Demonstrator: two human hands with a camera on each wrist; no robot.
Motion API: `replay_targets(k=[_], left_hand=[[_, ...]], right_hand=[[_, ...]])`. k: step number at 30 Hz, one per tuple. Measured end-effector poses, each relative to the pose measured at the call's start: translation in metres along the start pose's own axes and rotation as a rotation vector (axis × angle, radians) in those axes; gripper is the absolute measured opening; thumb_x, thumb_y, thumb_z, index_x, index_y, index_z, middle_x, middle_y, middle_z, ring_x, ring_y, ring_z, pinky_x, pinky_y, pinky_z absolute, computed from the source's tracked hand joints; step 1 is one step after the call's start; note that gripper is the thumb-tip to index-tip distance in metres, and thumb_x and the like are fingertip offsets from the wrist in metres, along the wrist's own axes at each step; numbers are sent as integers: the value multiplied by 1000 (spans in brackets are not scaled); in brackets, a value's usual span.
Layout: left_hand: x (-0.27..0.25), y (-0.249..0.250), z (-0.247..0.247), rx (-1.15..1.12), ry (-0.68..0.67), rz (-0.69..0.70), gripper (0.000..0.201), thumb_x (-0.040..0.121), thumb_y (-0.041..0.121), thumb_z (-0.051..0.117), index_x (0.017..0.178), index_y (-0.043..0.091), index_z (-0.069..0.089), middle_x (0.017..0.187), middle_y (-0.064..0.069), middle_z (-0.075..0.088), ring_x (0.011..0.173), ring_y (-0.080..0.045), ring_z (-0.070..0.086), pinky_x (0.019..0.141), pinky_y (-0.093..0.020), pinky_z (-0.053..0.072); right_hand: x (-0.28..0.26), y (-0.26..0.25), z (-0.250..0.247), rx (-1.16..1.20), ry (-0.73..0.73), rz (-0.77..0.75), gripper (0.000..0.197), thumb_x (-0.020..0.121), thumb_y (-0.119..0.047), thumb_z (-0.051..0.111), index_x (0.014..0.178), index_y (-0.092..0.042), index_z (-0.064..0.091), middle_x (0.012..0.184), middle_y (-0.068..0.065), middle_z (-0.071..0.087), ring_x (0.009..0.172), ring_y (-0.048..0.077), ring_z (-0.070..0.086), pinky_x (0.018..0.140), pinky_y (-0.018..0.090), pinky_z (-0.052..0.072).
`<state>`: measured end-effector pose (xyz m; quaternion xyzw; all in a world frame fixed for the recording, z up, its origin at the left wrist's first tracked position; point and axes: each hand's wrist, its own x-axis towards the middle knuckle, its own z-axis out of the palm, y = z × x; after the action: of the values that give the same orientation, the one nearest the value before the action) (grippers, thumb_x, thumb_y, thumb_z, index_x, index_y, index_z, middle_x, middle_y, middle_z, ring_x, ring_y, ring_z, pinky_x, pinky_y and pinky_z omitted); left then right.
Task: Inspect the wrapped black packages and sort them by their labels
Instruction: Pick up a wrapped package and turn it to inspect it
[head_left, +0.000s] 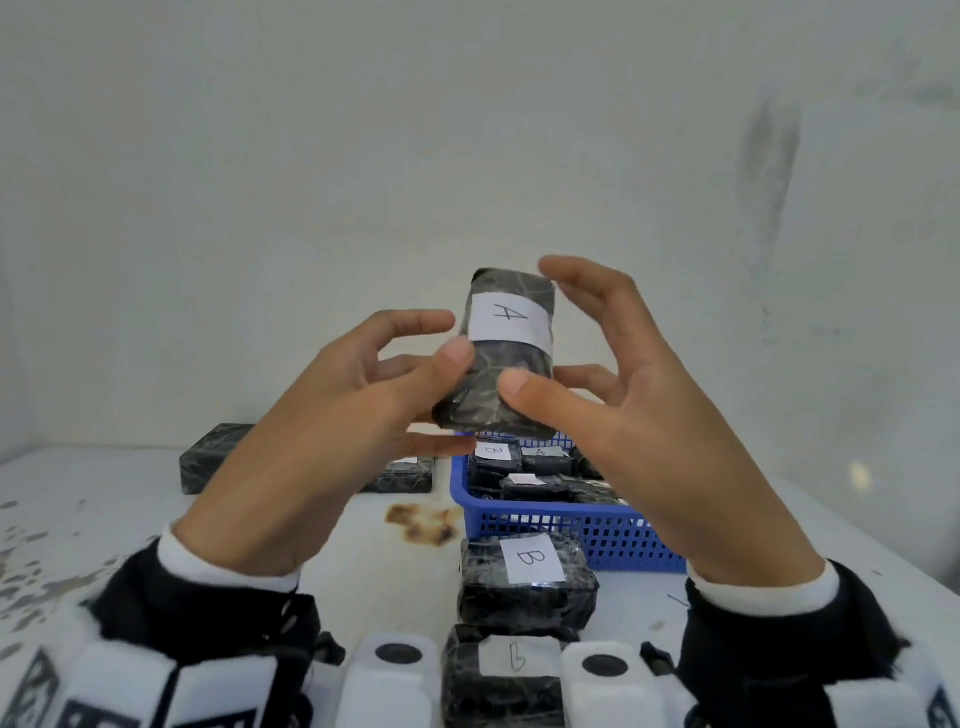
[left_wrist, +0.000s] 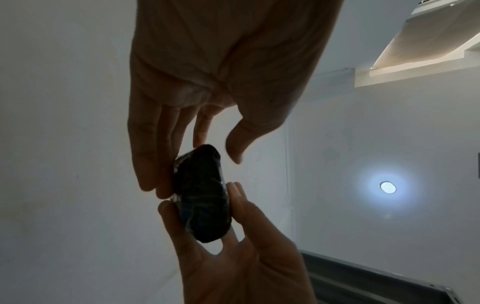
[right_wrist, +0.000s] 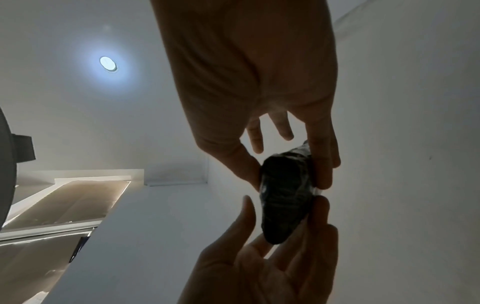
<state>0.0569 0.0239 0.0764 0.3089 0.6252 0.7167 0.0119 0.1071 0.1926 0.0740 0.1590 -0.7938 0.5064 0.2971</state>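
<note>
Both hands hold the package labelled A (head_left: 506, 349) upright above the blue basket (head_left: 545, 525), left hand (head_left: 332, 415) and right hand (head_left: 618, 395) fingers loosely curled pinching its lower sides. With the label already legible, keep thumbs off it, then pass it to one hand for placing, probably apart from the B packages (head_left: 527, 577) on the counter (head_left: 363, 582) in front of the basket.

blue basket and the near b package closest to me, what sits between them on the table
Another black package with a B label lies between the blue basket and the nearest package, as the head view shows.

- The left hand (head_left: 332, 415) is hiding part of two packages (head_left: 208, 457) lying on the counter (head_left: 78, 519).
- The right hand (head_left: 649, 415) is covering the blue basket (head_left: 545, 525) and its too-small labels.
- The bottom edge is cutting off the nearest package (head_left: 504, 680).
</note>
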Motion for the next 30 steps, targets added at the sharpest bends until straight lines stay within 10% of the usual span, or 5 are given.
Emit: replay_targets(k=[4,8,21,30], left_hand=[[3,-3,1,94,50,45,50,74,28,67,124,26,59,107,0,74,85,-19,74,79,-30,60],[3,-4,-1,140,40,77,50,78,25,69,126,31,59,112,7,72,90,-16,73,86,-34,56],[4,-7,2,170,-4,122,37,80,25,68,114,38,67,99,11,74,81,-9,72,63,-16,56],[4,-8,4,175,42,146,37,76,40,62,111,32,69,96,1,75,83,-15,72,73,-25,60]], right_hand=[[0,-1,0,23,8,27,84,81,-25,77,139,-62,30,137,-34,39,99,-8,66,80,23,59],[2,0,2,30,28,67,81,83,-23,76,146,-50,32,121,-16,65,92,3,72,88,32,59],[3,-1,-5,30,68,72,55,88,-31,71,138,-40,51,113,-10,71,93,18,73,88,41,60],[2,-2,-8,38,20,63,55,82,-44,69,135,-43,53,109,-7,73,91,18,74,82,39,62]])
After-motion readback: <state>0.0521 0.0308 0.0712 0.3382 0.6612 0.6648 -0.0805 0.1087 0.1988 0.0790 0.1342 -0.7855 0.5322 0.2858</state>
